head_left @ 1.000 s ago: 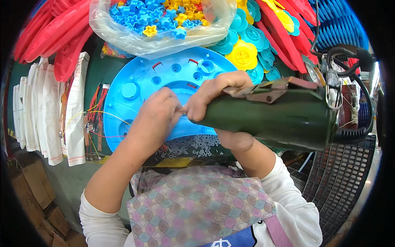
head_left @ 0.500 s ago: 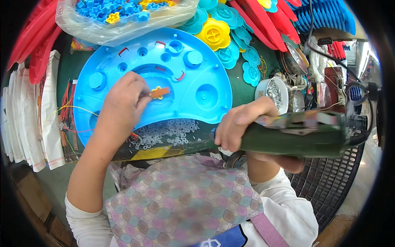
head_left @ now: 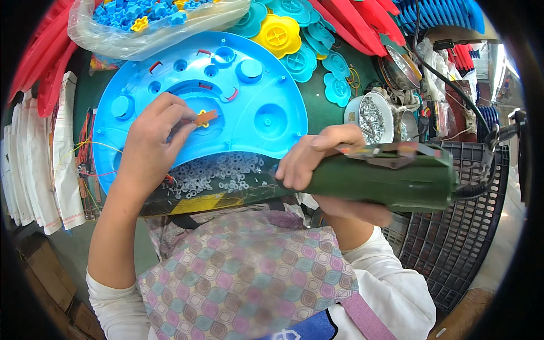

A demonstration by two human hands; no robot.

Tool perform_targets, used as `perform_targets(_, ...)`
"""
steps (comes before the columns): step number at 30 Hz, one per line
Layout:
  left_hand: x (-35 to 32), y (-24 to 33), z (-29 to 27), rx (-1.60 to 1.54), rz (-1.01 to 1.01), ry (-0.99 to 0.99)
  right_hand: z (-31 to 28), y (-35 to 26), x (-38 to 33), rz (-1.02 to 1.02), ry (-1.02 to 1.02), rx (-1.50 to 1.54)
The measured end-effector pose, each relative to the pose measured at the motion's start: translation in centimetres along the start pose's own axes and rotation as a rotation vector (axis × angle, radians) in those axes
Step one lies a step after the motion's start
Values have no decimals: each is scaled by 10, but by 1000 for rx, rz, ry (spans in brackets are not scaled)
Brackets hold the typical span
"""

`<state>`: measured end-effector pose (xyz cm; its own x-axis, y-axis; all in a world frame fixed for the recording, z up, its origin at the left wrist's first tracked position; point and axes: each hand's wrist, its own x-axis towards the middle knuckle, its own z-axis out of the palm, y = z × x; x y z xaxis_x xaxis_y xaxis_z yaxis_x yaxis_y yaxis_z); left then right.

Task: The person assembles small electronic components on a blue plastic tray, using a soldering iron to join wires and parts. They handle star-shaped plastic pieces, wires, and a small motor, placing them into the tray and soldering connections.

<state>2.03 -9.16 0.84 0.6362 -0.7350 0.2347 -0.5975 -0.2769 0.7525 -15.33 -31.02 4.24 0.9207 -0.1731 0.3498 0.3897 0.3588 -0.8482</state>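
Note:
A large blue plastic shell (head_left: 238, 116), curved like a crescent with round recesses and posts, lies on the bench in front of me. My left hand (head_left: 158, 133) reaches over it, thumb and fingers pinching a small orange-brown strip (head_left: 209, 117). Right beside the strip, partly covered by it, is a yellow star-shaped piece (head_left: 202, 124) in the shell's middle hollow. In my right hand (head_left: 309, 156) is a dark green, cylindrical corded power tool (head_left: 379, 180), held sideways near the shell's front right edge. Its tip is hidden by my fingers.
Small translucent washer-like pieces (head_left: 218, 173) are heaped in front of the shell. A bag of blue and yellow stars (head_left: 153, 34) stands behind it. Yellow and teal flower-shaped discs (head_left: 277, 35), a white bowl of small metal parts (head_left: 348, 113) and a black crate (head_left: 453, 249) stand rightward.
The whole view has shifted, so the shell and both hands appear slightly further left and higher. Both hands keep their grips on the strip and the power tool.

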Motion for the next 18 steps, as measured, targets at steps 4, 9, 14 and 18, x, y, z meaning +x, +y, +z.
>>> perform_targets(4, 2, 18, -4, -71, 133, -98, 8, -9, 19, -194, 12, 4)
perform_targets(9, 7, 33, 2, -249, 149, -311, 19, -10, 37, -251, 28, 36)
perform_targets(14, 5, 31, 3, -61, 242, -314, 19, -7, 40, -223, 6, 32)
perform_targets(18, 3, 36, 9, -36, 240, -270, 18, -7, 41, -226, 11, 42)
